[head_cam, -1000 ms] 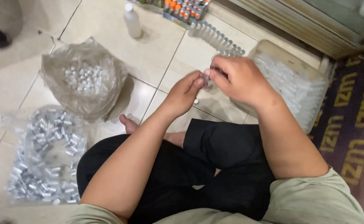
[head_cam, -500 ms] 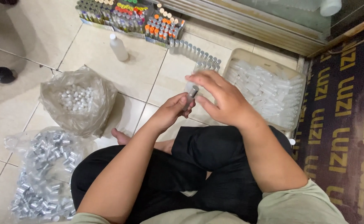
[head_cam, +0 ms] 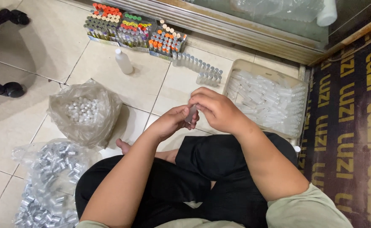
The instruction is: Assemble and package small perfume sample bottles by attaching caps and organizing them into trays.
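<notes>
Head view, person seated cross-legged on a tiled floor, hands at frame centre.

Left hand (head_cam: 172,122): fingers curled round the lower end of a small clear vial; closed grip on it.

Right hand (head_cam: 217,110): fingers bent over the upper end of the same vial, pinching it from above; closed on it, touching the left fingertips.

Clear vial (head_cam: 191,113): held between both hands, tilted, mostly covered by fingers; whether it is capped cannot be told.

Tray (head_cam: 241,66): shallow, beige, at 2 o'clock from the hands, just beyond the right hand; heaped with clear plastic tubes (head_cam: 266,99) lying flat.

Row of vials (head_cam: 199,67): standing upright on the floor at 12 o'clock, beside the tray's left edge.

Racks of capped vials (head_cam: 134,29): at 11 o'clock, well apart from the hands; caps in orange, green, cream and dark tones.

White bottle (head_cam: 123,61): upright, at 10 o'clock, near the racks.

Bag of white caps (head_cam: 84,112): clear plastic, open at top, at 9 o'clock.

Bag of silver pieces (head_cam: 50,181): clear plastic, at 8 o'clock, beside the left knee.

Patterned mat (head_cam: 354,126): dark with yellow marks, at 3 o'clock, along the right edge.

Chair base (head_cam: 3,88): black, with castors, at 10 o'clock, far left.
</notes>
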